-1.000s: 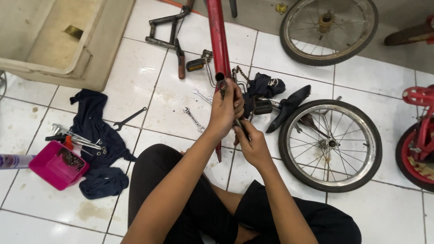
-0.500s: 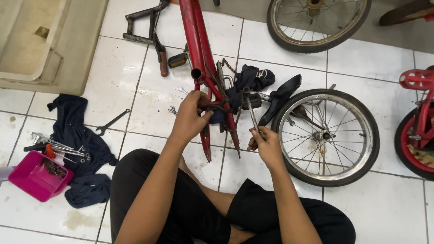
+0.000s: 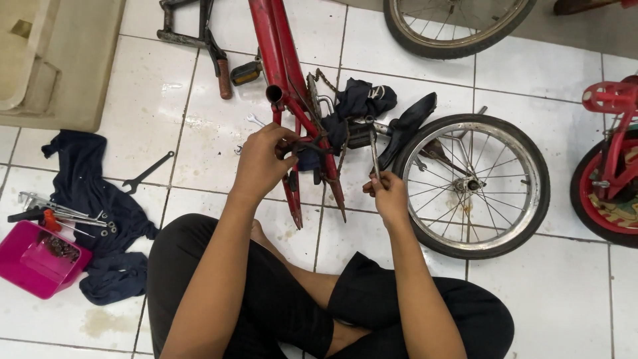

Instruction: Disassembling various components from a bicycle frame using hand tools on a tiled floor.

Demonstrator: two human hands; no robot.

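Left hand [image 3: 260,161] clamped on the red bike frame [image 3: 287,73] lying on the floor, right hand [image 3: 387,193] pinching a thin metal tool [image 3: 374,154] just beside that frame, small wheel [image 3: 473,185] right of it.

No packages, labels, signs or screens visible anywhere on tiled floor; only bicycle parts, tools, dark cloths, pink tray.

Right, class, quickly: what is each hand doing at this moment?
Left hand: closed around the red bicycle frame near its lower end.
Right hand: closed on a thin metal tool, held upright.
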